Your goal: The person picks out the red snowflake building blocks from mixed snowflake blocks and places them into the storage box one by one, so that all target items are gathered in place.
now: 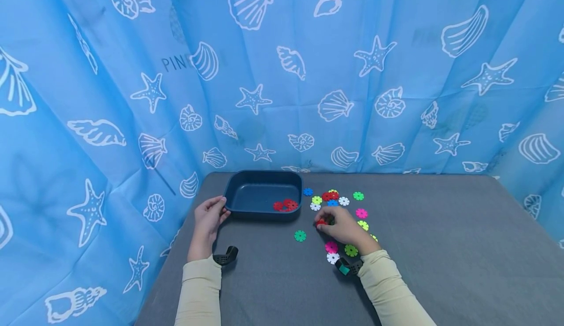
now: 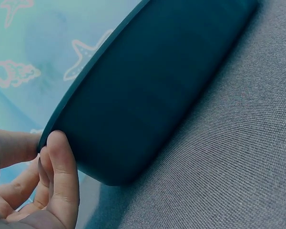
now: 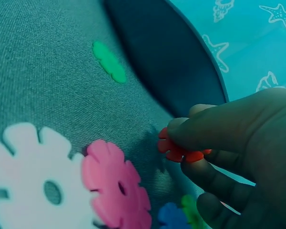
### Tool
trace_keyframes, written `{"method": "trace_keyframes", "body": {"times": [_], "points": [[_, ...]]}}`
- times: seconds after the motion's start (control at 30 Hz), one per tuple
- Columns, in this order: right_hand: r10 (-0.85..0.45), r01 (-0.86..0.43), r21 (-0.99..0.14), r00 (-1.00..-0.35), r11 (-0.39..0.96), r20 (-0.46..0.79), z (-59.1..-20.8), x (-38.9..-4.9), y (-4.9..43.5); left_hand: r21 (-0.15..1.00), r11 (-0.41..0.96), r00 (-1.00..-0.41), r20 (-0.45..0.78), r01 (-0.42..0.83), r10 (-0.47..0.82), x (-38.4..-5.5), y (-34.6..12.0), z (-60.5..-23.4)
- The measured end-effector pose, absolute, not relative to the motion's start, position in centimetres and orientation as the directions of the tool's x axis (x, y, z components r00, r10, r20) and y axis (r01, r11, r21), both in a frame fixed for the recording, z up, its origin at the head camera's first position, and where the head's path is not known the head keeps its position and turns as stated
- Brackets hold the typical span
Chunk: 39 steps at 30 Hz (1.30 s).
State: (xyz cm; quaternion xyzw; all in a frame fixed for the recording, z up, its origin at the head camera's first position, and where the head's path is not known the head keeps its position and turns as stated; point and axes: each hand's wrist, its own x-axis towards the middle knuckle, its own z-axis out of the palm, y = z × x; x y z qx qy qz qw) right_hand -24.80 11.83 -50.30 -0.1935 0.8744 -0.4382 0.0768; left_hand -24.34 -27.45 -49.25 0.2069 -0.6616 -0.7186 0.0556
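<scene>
A dark blue rectangular bin [image 1: 264,215] stands at the back left of the table, with several red notched discs [image 1: 289,204] in its right front corner. At its left front corner my left hand [image 1: 209,218] pinches the rim between thumb and fingers; the left wrist view shows the fingertips on the outer wall [image 2: 133,90]. My right hand [image 1: 338,222] pinches a red notched disc [image 3: 174,148] between thumb and fingers, right of the bin and above the table. Around that hand lie loose discs, including a green one [image 1: 300,236] and a pink one [image 3: 117,183].
More flower-shaped discs lie right of the bin: blue [image 1: 308,192], yellow [image 1: 317,199], red [image 1: 326,196], white [image 1: 343,201] and green [image 1: 359,196]. A white disc [image 1: 333,258] sits near my right wrist. A blue shell-patterned curtain [image 1: 282,96] hangs behind the grey table [image 1: 440,238].
</scene>
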Motion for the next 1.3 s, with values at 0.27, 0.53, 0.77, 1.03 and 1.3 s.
{"method": "trace_keyframes", "body": {"times": [0.27, 0.53, 0.77, 1.03, 1.3], "points": [[-0.398, -0.271, -0.802, -0.916, 0.533, 0.045, -50.37, -24.86, 11.87, 0.972, -0.121, -0.906, -0.231, -0.2, -0.354, -24.37, -27.5, -49.29], [-0.389, -0.264, -0.81, -0.92, 0.524, 0.048, -50.13, -24.73, 11.85, 0.974, -0.122, -0.911, -0.222, -0.191, -0.347, -24.5, -27.58, -49.41], [-0.37, -0.244, -0.829, -0.928, 0.504, 0.048, -49.85, -24.57, 11.69, 0.977, -0.118, -0.916, -0.209, -0.178, -0.343, -24.44, -27.66, -49.46], [-0.365, -0.24, -0.837, -0.93, 0.492, 0.052, -49.76, -24.57, 11.61, 0.976, -0.116, -0.916, -0.215, -0.186, -0.34, -24.4, -27.65, -49.37], [-0.355, -0.252, -0.828, -0.932, 0.501, 0.069, -49.47, -24.45, 11.5, 0.973, -0.126, -0.913, -0.227, -0.195, -0.338, -24.41, -27.69, -49.29]]}}
